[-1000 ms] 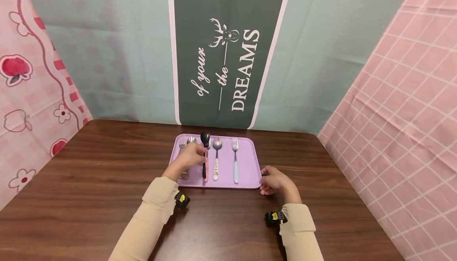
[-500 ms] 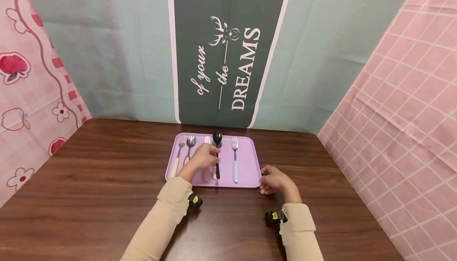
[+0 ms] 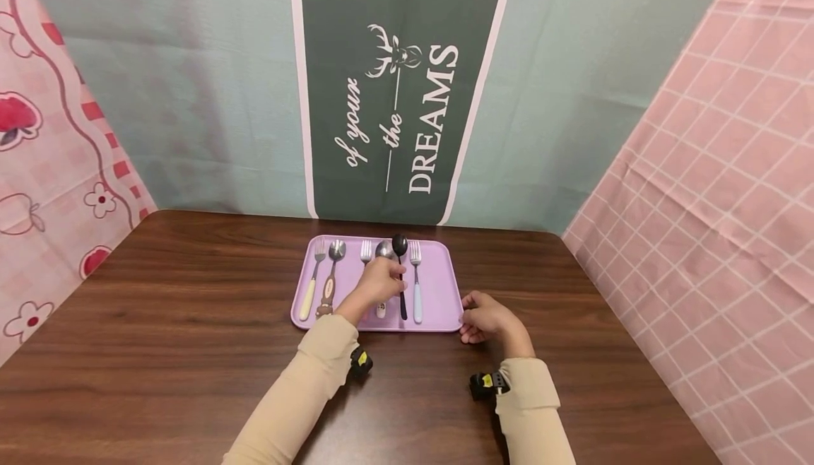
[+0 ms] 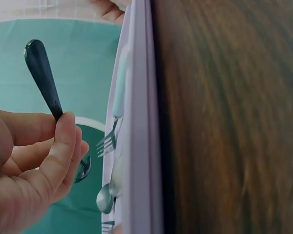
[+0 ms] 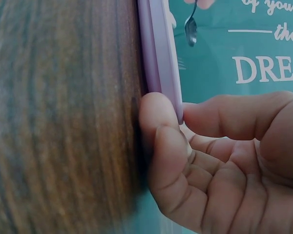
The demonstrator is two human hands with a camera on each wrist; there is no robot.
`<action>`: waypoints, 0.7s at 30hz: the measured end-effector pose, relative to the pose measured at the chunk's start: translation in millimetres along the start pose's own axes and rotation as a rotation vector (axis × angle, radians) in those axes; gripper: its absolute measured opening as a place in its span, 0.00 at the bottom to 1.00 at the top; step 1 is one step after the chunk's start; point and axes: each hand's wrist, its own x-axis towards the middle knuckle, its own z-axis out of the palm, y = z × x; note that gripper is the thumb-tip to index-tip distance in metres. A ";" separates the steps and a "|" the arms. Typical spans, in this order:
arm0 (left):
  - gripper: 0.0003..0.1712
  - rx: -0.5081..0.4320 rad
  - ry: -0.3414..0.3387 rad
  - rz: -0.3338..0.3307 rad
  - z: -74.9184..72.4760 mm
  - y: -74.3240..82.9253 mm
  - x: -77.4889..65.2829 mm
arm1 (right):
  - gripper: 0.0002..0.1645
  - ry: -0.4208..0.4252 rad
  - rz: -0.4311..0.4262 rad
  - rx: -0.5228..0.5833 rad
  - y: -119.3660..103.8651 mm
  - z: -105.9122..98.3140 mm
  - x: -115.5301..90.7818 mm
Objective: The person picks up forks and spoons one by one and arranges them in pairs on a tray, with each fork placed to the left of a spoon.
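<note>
My left hand (image 3: pixel 381 280) pinches a black spoon (image 3: pixel 399 244) by its handle above the lilac tray (image 3: pixel 440 288). In the left wrist view, thumb and fingers meet on the black handle (image 4: pixel 41 75), clear of the tray. The spoon hangs between a light-blue-handled fork (image 3: pixel 417 299) and a silver spoon (image 3: pixel 384 247), partly behind the hand. Further left lie another fork (image 3: pixel 366 249), its handle hidden, a spoon with a brown bear handle (image 3: pixel 328 288) and a yellow-handled fork (image 3: pixel 308 300). At the tray's front right corner, my right hand (image 5: pixel 224 165) grips the rim between thumb and fingers.
The tray lies on a dark brown wooden table (image 3: pixel 191 324). Behind it hangs a green cloth (image 3: pixel 242 97) with lettering. A pink checked cloth (image 3: pixel 712 189) borders the right side, and a fruit-patterned pink cloth (image 3: pixel 38 203) the left.
My left hand has carried the black spoon rightward over the tray, from above the pink-handled fork to beside the light-blue fork. The right hand keeps its grip on the corner.
</note>
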 end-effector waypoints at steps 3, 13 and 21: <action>0.19 0.027 0.018 0.024 4.3 1.8 1.4 | 0.15 0.007 -0.005 -0.011 -1.3 -0.1 -0.3; 0.17 -0.059 0.022 0.015 14.8 6.8 5.1 | 0.15 -0.003 0.007 0.010 -1.5 1.2 -0.1; 0.16 -0.057 0.013 0.026 26.4 16.9 11.0 | 0.15 0.010 0.008 -0.008 -1.8 1.3 0.7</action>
